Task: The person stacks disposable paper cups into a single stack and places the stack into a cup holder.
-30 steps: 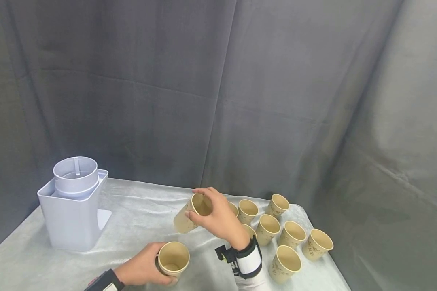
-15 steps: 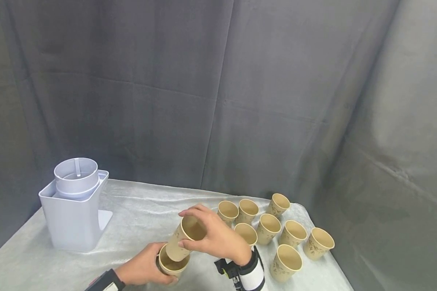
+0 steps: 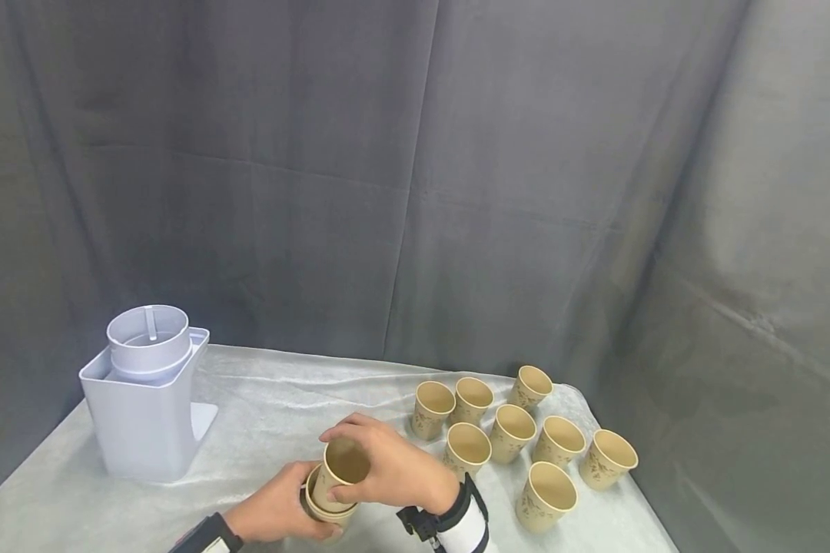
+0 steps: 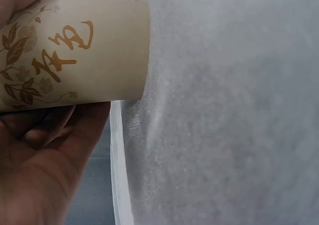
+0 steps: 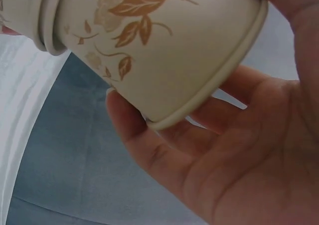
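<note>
We are stacking cups. Our right hand point(image 3: 394, 472) has its fingers curled round a tan paper cup with brown leaf prints point(image 3: 342, 470) and sets it into the bottom tan paper cup point(image 3: 327, 511), which our left hand point(image 3: 273, 511) grips on the pale cloth-covered desk point(image 3: 270, 415). The top cup sits partly in, a bit tilted. Next we think it needs a gentle push straight down. Eight loose tan paper cups point(image 3: 512, 434) stand at three o'clock, and a light grey plastic cup holder point(image 3: 145, 399) at ten o'clock.
</note>
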The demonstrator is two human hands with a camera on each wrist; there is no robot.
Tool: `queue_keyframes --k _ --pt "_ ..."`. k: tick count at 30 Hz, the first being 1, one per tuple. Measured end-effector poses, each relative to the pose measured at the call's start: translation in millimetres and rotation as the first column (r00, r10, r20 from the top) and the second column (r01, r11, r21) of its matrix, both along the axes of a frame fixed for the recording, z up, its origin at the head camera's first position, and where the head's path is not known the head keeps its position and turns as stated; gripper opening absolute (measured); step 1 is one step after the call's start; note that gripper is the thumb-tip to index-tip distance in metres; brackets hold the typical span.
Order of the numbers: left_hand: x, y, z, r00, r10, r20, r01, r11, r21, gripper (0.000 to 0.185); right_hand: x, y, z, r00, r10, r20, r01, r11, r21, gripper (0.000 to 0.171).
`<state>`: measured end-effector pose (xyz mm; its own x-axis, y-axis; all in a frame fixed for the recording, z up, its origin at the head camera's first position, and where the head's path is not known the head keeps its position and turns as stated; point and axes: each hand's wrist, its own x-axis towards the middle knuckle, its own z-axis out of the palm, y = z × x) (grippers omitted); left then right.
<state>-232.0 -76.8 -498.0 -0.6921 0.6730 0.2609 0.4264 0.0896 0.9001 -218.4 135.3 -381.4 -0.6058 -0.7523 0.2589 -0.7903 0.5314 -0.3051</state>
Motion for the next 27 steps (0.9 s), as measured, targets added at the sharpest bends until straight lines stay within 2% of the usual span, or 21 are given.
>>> queue_keyframes --k 6,12,20,23,27 --pt "-1.3 0.6 -0.1 1.0 -0.006 0.024 0.006 1.0 -0.003 0.047 1.8 -1.2 -2.6 1.0 0.003 -0.003 -0.003 1.0 0.021 0.056" --pt "-0.1 0.6 -2.7 1.0 0.003 0.011 -0.003 1.0 0.003 0.047 6.0 -4.3 -5.3 1.0 0.006 0.019 -0.007 0.997 0.073 0.052" --pt "1.1 0.2 -4.8 1.0 -0.013 -0.003 0.013 1.0 0.022 0.047 11.3 -8.4 -11.4 0.994 -0.1 0.043 0.098 0.994 0.057 0.053" --pt "1.0 -0.4 -4.8 1.0 -0.009 -0.021 0.01 1.0 0.025 0.045 10.1 -10.1 -14.2 0.997 -0.083 0.011 0.082 0.995 0.063 0.052" --pt "0.3 -0.4 -3.8 0.999 -0.016 -0.049 0.018 0.999 0.033 0.044 7.6 -13.8 -18.4 0.998 -0.064 0.011 0.063 0.995 0.078 0.048"
